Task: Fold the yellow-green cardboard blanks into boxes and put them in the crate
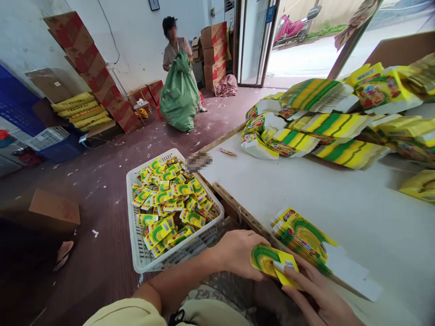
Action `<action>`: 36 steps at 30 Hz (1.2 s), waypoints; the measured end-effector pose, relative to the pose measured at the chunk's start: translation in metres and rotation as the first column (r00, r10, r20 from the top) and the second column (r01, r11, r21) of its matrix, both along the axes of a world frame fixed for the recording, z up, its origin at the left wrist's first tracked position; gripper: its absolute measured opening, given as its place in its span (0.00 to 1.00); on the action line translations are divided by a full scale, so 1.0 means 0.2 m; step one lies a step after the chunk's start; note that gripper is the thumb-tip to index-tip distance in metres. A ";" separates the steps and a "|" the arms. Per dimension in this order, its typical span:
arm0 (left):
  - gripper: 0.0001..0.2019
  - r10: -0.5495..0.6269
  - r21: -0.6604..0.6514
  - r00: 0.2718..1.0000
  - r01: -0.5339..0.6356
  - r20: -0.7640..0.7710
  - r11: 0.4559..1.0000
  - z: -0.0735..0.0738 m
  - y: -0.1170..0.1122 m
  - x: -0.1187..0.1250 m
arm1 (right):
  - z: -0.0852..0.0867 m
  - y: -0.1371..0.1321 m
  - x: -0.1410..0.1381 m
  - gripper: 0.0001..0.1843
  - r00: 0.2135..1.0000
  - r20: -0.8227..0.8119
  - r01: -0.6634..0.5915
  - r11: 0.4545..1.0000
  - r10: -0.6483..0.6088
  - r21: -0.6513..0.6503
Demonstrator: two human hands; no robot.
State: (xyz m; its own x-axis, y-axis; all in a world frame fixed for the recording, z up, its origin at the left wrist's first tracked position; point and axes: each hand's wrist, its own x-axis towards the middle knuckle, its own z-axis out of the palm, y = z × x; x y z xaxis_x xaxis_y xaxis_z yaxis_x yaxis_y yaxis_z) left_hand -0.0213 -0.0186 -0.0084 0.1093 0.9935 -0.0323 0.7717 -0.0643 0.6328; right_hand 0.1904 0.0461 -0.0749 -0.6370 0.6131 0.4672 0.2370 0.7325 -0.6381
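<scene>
My left hand is closed round the left side of a small yellow and green flat carton, held just off the near edge of the white table. My right hand grips the same carton from the right, fingers pressed on its yellow flap. A fanned stack of the same flat cartons lies on the table right beside my hands. To the left, on the floor, a white plastic basket is filled with several folded yellow and green cartons.
Large heaps of flat cartons cover the far side of the table. Another person stands at the back behind a big green sack. Cardboard boxes are stacked by the open door, more boxes and yellow sacks along the left wall.
</scene>
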 end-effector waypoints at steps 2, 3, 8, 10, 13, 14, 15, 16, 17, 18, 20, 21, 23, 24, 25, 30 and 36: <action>0.30 -0.016 -0.007 1.000 0.016 -0.003 1.000 0.02 0.01 0.02 | 0.02 -0.01 0.00 0.15 0.999 -0.009 0.037 0.998 -0.038 -0.042; 0.31 -0.016 -0.005 1.000 0.016 -0.005 1.000 0.03 0.01 0.03 | 0.02 -0.02 -0.02 0.15 0.995 -0.027 0.091 0.993 -0.093 -0.070; 0.31 0.046 0.035 0.999 -0.046 -0.004 0.998 0.07 -0.03 -0.03 | 0.04 -0.07 -0.11 0.28 0.981 -0.031 0.178 0.960 -0.189 -0.218; 0.29 0.228 0.044 0.970 -0.225 -0.085 0.973 0.11 -0.09 -0.16 | 0.05 -0.03 -0.11 0.35 0.963 0.013 0.267 0.941 -0.270 -0.210; 0.25 0.588 0.142 0.773 -0.571 -0.241 0.809 0.19 -0.21 -0.45 | 0.05 0.09 -0.06 0.34 0.832 0.123 0.543 0.840 -0.540 0.013; 0.26 0.661 0.179 0.704 -0.638 -0.258 0.749 0.21 -0.25 -0.55 | 0.04 0.13 -0.04 0.32 0.787 0.168 0.585 0.805 -0.593 0.103; 0.27 0.718 0.212 0.645 -0.687 -0.262 0.695 0.23 -0.29 -0.63 | 0.03 0.16 -0.03 0.30 0.758 0.209 0.593 0.786 -0.618 0.175; 0.27 0.759 0.235 0.603 -0.723 -0.246 0.650 0.24 -0.33 -0.69 | 0.01 0.19 -0.02 0.28 0.745 0.242 0.580 0.783 -0.621 0.226; 0.26 0.778 0.243 0.588 -0.739 -0.222 0.628 0.24 -0.35 -0.73 | -0.01 0.20 -0.02 0.26 0.741 0.263 0.564 0.785 -0.618 0.258; 0.25 0.776 0.236 0.601 -0.739 -0.191 0.631 0.23 -0.36 -0.74 | -0.02 0.21 -0.02 0.24 0.737 0.268 0.559 0.782 -0.621 0.276; 0.20 0.718 0.193 0.685 -0.693 -0.125 0.695 0.19 -0.34 -0.69 | -0.04 0.22 -0.03 0.21 0.728 0.252 0.579 0.768 -0.638 0.274; 0.18 0.673 0.170 0.733 -0.653 -0.103 0.738 0.16 -0.32 -0.64 | -0.04 0.22 -0.04 0.19 0.726 0.239 0.594 0.763 -0.645 0.256; 0.15 0.564 0.112 0.825 -0.558 -0.029 0.822 0.10 -0.26 -0.49 | -0.04 0.22 -0.05 0.19 0.730 0.207 0.626 0.759 -0.651 0.177; 0.16 0.497 0.067 0.866 -0.499 0.049 0.864 0.07 -0.22 -0.41 | -0.03 0.22 -0.05 0.19 0.737 0.182 0.643 0.758 -0.651 0.106; 0.19 0.423 0.013 0.892 -0.431 0.162 0.902 0.04 -0.18 -0.33 | -0.02 0.22 -0.05 0.20 0.748 0.145 0.653 0.757 -0.648 0.012; 0.50 0.112 -0.045 0.527 -0.138 0.842 0.989 -0.03 0.02 0.04 | 0.10 0.13 -0.11 0.29 0.828 -0.137 0.431 0.773 -0.544 -0.465; 0.26 0.153 -0.101 0.065 -0.498 0.986 0.861 0.06 0.19 0.23 | 0.23 -0.17 -0.30 0.25 0.889 -0.409 -0.111 0.767 -0.209 -0.632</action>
